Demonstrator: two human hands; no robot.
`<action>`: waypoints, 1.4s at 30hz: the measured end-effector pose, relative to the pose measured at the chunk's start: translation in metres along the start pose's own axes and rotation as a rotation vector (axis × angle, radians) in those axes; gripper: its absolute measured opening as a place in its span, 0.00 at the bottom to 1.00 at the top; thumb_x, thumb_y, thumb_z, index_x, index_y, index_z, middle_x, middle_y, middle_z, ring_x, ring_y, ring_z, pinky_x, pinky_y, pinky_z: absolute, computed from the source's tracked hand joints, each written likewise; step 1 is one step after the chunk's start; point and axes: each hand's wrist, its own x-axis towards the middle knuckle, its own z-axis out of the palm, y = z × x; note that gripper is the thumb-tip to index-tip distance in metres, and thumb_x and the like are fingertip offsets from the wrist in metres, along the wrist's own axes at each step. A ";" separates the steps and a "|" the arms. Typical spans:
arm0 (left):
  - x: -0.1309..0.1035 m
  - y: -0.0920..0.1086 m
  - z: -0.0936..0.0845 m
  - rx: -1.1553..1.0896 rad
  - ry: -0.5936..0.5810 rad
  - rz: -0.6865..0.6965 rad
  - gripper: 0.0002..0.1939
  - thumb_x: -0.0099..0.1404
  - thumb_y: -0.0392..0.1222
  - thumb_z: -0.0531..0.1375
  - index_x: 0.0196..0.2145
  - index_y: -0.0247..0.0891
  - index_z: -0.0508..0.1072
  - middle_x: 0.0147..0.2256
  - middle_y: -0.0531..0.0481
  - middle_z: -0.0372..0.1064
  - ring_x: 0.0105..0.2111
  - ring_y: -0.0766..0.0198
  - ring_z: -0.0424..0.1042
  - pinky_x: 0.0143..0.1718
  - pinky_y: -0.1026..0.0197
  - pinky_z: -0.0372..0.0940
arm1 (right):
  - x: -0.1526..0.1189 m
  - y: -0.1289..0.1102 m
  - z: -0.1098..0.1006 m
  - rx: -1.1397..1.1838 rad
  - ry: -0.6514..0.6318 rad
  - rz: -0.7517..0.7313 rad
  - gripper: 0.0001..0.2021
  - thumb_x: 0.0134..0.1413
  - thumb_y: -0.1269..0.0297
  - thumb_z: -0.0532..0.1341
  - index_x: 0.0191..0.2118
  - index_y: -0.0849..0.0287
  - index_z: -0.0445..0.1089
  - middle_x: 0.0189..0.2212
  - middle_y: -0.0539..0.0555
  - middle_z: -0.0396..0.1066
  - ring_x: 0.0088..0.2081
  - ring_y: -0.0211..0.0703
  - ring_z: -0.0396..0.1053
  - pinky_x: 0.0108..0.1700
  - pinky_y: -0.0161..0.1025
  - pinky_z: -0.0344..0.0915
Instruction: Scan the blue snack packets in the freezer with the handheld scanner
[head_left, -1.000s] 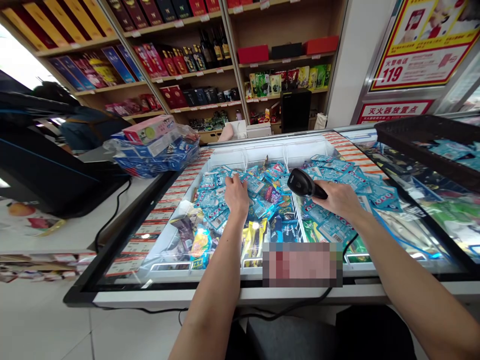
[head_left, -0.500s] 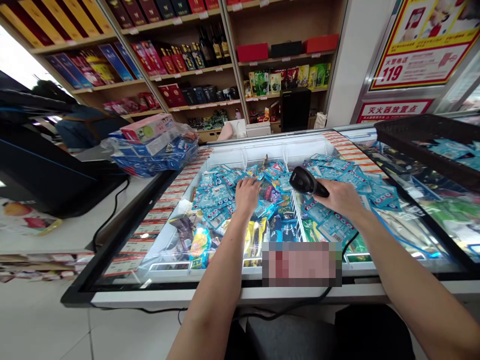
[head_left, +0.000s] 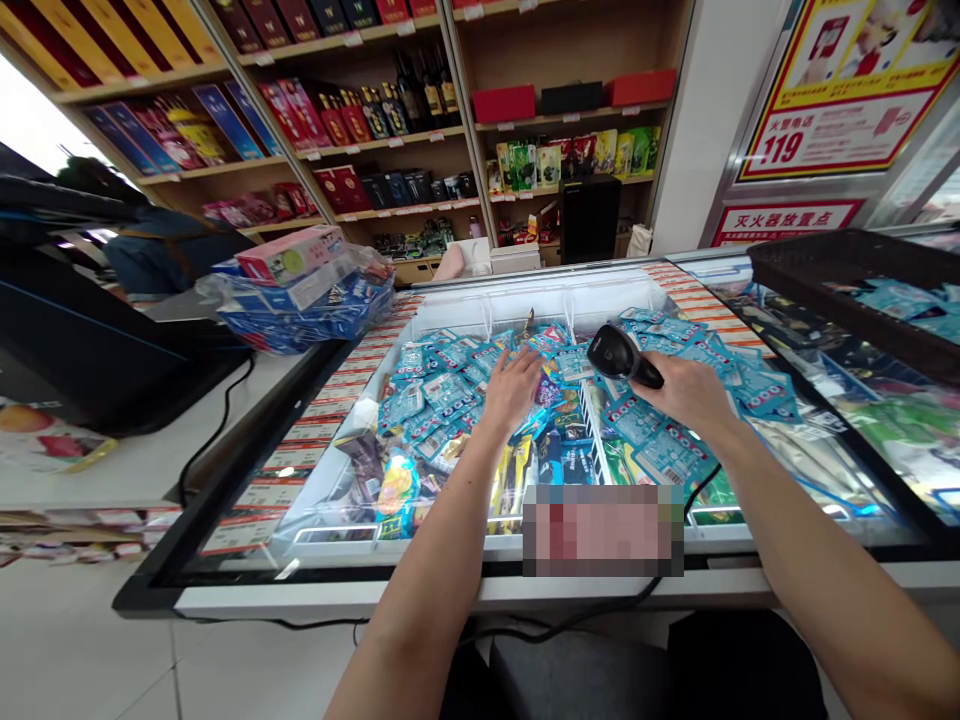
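Observation:
My right hand (head_left: 691, 397) is wrapped round the handle of a black barcode scanner (head_left: 616, 352). The scanner's head points left, above several flat blue packets (head_left: 675, 458) on the right side of the freezer's glass top. My left hand (head_left: 513, 388) has its fingers stretched out, palm down, over the middle of the glass. Its fingertips are by more blue packets, and I cannot tell whether they touch. Another spread of blue packets (head_left: 450, 395) lies left of that hand. Through the glass, yellow wrappers (head_left: 511, 475) show inside the freezer.
A black cable (head_left: 637, 598) runs from the scanner over the freezer's front edge. Plastic-wrapped boxes (head_left: 300, 300) stand at the left back corner. A dark tray (head_left: 847, 270) with blue packets is at right. Shelves of bottles and boxes (head_left: 375, 130) stand behind.
My left hand has shifted right, and its fingers, more bent before, are now straighter. The scanner in my right hand has moved slightly to the right.

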 end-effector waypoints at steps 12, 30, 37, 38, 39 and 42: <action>0.004 0.016 -0.005 -0.108 -0.033 0.046 0.20 0.68 0.49 0.43 0.42 0.39 0.71 0.41 0.43 0.70 0.45 0.57 0.67 0.48 0.53 0.58 | 0.001 -0.002 -0.001 -0.017 -0.030 0.006 0.18 0.54 0.51 0.53 0.46 0.56 0.67 0.32 0.53 0.74 0.31 0.47 0.70 0.27 0.38 0.49; 0.005 -0.011 0.017 -0.402 0.253 -0.386 0.35 0.57 0.46 0.60 0.59 0.39 0.53 0.49 0.40 0.56 0.50 0.56 0.61 0.51 0.53 0.59 | -0.002 -0.005 0.002 0.057 -0.066 -0.159 0.20 0.54 0.52 0.53 0.49 0.56 0.66 0.34 0.54 0.74 0.33 0.46 0.70 0.31 0.38 0.55; 0.004 -0.016 0.013 -0.665 0.422 -0.455 0.20 0.61 0.42 0.55 0.51 0.40 0.59 0.48 0.45 0.62 0.47 0.62 0.64 0.45 0.60 0.61 | -0.004 -0.004 0.004 0.081 -0.055 -0.250 0.21 0.53 0.53 0.55 0.50 0.56 0.66 0.34 0.54 0.74 0.32 0.46 0.71 0.31 0.37 0.56; 0.004 -0.016 0.013 -0.684 0.435 -0.466 0.19 0.61 0.42 0.55 0.50 0.40 0.58 0.48 0.45 0.63 0.46 0.62 0.65 0.43 0.61 0.62 | -0.004 -0.004 0.004 0.088 -0.056 -0.256 0.20 0.53 0.54 0.55 0.50 0.56 0.66 0.34 0.54 0.74 0.32 0.46 0.71 0.31 0.37 0.56; 0.004 -0.015 0.012 -0.696 0.445 -0.476 0.19 0.61 0.42 0.55 0.50 0.40 0.58 0.47 0.45 0.63 0.46 0.63 0.65 0.41 0.62 0.62 | -0.004 -0.004 0.004 0.098 -0.055 -0.263 0.20 0.53 0.54 0.55 0.51 0.56 0.66 0.34 0.54 0.75 0.33 0.46 0.71 0.31 0.37 0.56; 0.004 -0.015 0.011 -0.704 0.461 -0.497 0.18 0.61 0.41 0.55 0.49 0.39 0.57 0.47 0.45 0.62 0.44 0.63 0.65 0.37 0.63 0.63 | -0.005 -0.005 0.004 0.125 -0.055 -0.287 0.20 0.53 0.55 0.55 0.51 0.56 0.66 0.36 0.54 0.75 0.34 0.46 0.71 0.31 0.37 0.57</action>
